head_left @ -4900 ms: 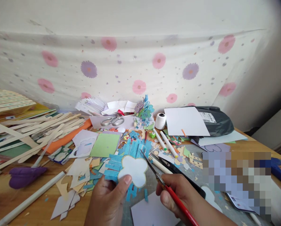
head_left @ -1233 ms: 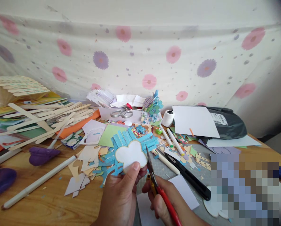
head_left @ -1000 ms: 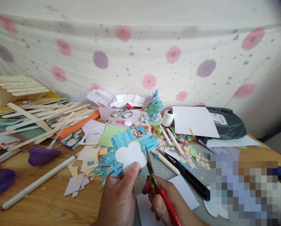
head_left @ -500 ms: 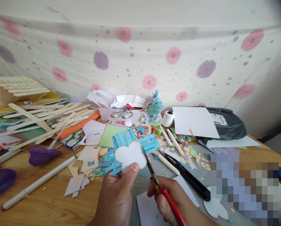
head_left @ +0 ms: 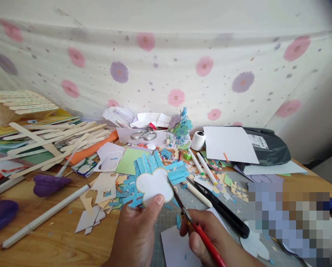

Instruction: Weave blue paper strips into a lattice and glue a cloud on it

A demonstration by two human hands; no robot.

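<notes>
My left hand [head_left: 139, 230] pinches a white cloud-shaped paper cutout [head_left: 154, 185] with a thin gold edge, thumb on its face. Blue paper strips [head_left: 146, 165] fan out from behind its top and sides. In my right hand [head_left: 207, 237] are red-handled scissors [head_left: 200, 233], with the metal tip against the right edge of the cutout, beside the strips. My right fingers partly hide the handles. A small blue scrap [head_left: 178, 221] lies below the blades, and a white paper sheet [head_left: 177, 246] lies beneath my right hand.
A grey cutting mat [head_left: 166, 218] carries a black craft knife [head_left: 224, 207], white pens [head_left: 207, 168] and paper scraps. Wooden craft sticks [head_left: 57, 139] lie left, near a white stick [head_left: 43, 218]. Behind are silver-handled scissors [head_left: 143, 135], a thread spool [head_left: 198, 141] and a black package [head_left: 271, 144].
The scissors and my right hand have shifted slightly right and down. A small blue scrap now shows on the mat under the blades. My left hand and the cutout barely moved.
</notes>
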